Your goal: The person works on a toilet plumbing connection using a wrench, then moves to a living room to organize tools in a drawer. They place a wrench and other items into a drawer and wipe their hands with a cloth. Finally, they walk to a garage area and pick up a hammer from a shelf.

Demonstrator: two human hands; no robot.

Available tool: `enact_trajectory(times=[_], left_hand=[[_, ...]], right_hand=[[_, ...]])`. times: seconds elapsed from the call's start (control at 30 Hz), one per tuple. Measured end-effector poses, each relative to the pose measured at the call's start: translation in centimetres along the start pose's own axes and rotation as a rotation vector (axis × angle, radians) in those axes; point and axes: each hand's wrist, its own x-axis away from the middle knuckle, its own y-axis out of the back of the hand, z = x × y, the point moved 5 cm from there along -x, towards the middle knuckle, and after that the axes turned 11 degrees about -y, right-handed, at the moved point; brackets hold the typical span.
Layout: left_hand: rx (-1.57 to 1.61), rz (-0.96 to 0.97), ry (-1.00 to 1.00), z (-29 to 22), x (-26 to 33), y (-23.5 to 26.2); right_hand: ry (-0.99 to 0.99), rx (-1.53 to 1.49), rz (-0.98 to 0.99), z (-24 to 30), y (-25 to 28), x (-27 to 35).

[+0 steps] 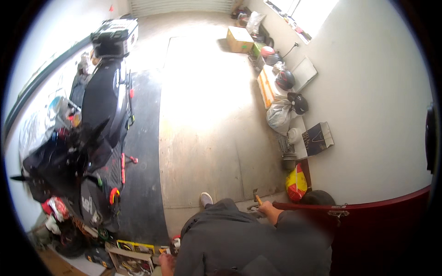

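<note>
Neither of my hands shows in this view. Below me another person in a grey top (pixel 230 234) crouches on the concrete floor (pixel 207 129), dark-haired head (pixel 317 198) turned toward the wall. One of that person's hands (pixel 266 209) grips a small tool with an orange handle (pixel 258 199) just above the floor. Their other hand (pixel 165 261) reaches down at the bottom edge, beside flat boxes (pixel 131 260). A white shoe (pixel 206 198) sticks out in front of them.
A black motorcycle (pixel 103 106) with a top case (pixel 115 36) stands at the left on a dark mat (pixel 142 152). Along the right wall lie a cardboard box (pixel 239 39), two helmets (pixel 285 79), a plastic bag (pixel 278 115) and a red-yellow bag (pixel 296 184). A dark red panel (pixel 391 221) fills the lower right.
</note>
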Motion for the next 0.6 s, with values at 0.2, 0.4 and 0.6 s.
enact_trajectory(times=[0.2, 0.4, 0.6], left_hand=[[-0.504, -0.536, -0.293, -12.6, -9.0, -11.8], [-0.867, -0.381, -0.345, -19.5, -19.4, -28.1], [-1.176, -0.276, -0.36, -28.0, -28.2, -39.2]], right_hand=[[0.004, -0.222, 0.0, 7.6, 4.7, -1.0], [0.039, -0.329, -0.011, 13.1, 9.0, -2.9], [-0.093, -0.435, 0.086, 17.3, 11.4, -1.2]])
